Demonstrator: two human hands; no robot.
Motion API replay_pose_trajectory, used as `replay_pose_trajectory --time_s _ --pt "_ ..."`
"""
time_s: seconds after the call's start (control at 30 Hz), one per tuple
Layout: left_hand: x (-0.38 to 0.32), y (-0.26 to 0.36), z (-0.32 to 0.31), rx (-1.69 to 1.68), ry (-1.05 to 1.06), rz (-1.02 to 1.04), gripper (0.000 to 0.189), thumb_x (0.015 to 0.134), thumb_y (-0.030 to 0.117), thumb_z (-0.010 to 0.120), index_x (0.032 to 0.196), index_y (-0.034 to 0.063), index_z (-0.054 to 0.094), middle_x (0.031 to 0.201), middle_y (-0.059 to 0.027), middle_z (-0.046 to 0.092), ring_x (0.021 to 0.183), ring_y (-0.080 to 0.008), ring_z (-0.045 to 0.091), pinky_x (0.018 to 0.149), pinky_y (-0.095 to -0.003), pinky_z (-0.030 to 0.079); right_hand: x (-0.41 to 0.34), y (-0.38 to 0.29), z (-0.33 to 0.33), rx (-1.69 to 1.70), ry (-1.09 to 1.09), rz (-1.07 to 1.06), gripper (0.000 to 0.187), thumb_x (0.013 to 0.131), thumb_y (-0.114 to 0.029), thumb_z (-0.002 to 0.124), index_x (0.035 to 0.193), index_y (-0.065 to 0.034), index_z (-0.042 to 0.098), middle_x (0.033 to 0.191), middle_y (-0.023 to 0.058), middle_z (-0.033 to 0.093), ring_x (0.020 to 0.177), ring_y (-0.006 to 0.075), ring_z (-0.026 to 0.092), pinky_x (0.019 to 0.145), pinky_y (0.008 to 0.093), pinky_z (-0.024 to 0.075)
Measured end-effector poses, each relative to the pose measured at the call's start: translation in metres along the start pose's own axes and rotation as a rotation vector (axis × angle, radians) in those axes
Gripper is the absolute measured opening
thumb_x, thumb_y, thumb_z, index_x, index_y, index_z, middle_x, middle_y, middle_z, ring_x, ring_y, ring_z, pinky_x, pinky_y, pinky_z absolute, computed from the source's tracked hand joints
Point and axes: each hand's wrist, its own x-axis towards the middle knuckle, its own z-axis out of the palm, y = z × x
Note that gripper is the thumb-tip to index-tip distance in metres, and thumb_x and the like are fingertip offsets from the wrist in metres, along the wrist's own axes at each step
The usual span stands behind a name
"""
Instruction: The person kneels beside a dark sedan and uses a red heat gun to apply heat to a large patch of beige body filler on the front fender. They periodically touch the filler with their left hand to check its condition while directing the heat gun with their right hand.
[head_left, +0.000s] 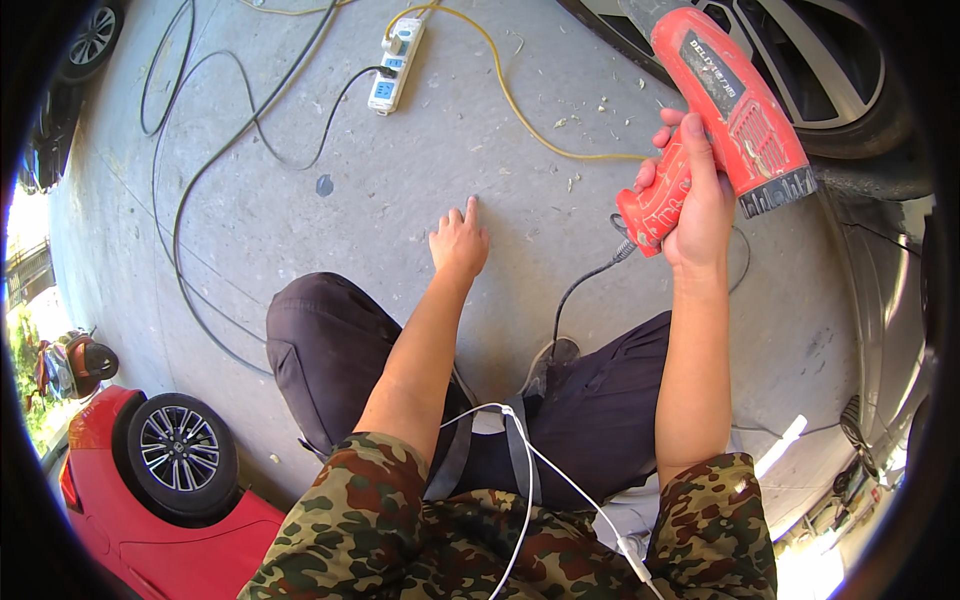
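My right hand (697, 202) is wrapped around the handle of a scuffed red heat gun (739, 105). Its nozzle (646, 13) points away from me, over the edge of a car wheel (810, 67) at the upper right. A dark power cord (577, 281) hangs from the base of the handle. My left hand (461, 244) holds nothing above the grey concrete floor (375, 202). Its index finger is extended and the other fingers are partly bent; whether the fingertip touches the floor I cannot tell.
A white power strip (397, 67) lies ahead with a yellow cord (502, 67) and a black cord (341, 97) near it. Dark cable (217, 157) loops across the left. A red car (172, 540) stands behind left, a dark car body (889, 300) at right.
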Motion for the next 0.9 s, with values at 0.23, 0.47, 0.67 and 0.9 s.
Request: replay_pose_trajectory --time_s 0.23,0.47,0.67,0.9 --pt "0.002 0.001 0.0 0.005 -0.01 -0.006 0.061 0.095 0.036 0.06 0.151 0.0197 0.042 0.117 -0.0092 0.06 0.11 -0.027 0.059 0.084 -0.0463 0.052 0.001 0.001 -0.001 -0.006 -0.002 0.001 0.039 0.098 -0.036 0.066 0.112 -0.0005 0.061 0.087 0.0059 0.058 0.057 0.0146 0.058 0.05 0.0274 0.0478" --pt "0.001 -0.001 0.005 0.019 0.06 0.08 0.059 0.093 0.032 0.062 0.147 0.0142 0.045 0.128 -0.009 0.056 0.116 -0.0267 0.056 0.09 -0.0455 0.048 0.003 0.0 -0.003 0.007 0.008 0.02 0.039 0.097 -0.036 0.066 0.112 -0.0005 0.061 0.087 0.0064 0.058 0.056 0.0152 0.058 0.049 0.0277 0.0473" --pt "-0.011 0.005 0.013 0.052 0.12 0.17 0.062 0.092 0.027 0.062 0.149 0.0125 0.043 0.155 -0.0131 0.039 0.143 -0.0288 0.037 0.104 -0.0463 0.041 0.004 0.0 -0.004 0.049 0.011 0.026 0.038 0.096 -0.035 0.069 0.111 -0.0011 0.061 0.088 0.007 0.058 0.055 0.0162 0.057 0.049 0.0296 0.0477" --pt "-0.009 0.002 0.02 -0.011 0.082 0.168 0.063 0.093 0.024 0.061 0.151 0.012 0.039 0.161 -0.0148 0.033 0.148 -0.0299 0.031 0.113 -0.0459 0.034 0.005 0.004 -0.005 0.027 0.019 0.031 0.04 0.096 -0.037 0.067 0.112 -0.0012 0.06 0.09 0.0074 0.057 0.056 0.0161 0.057 0.05 0.0295 0.0477"
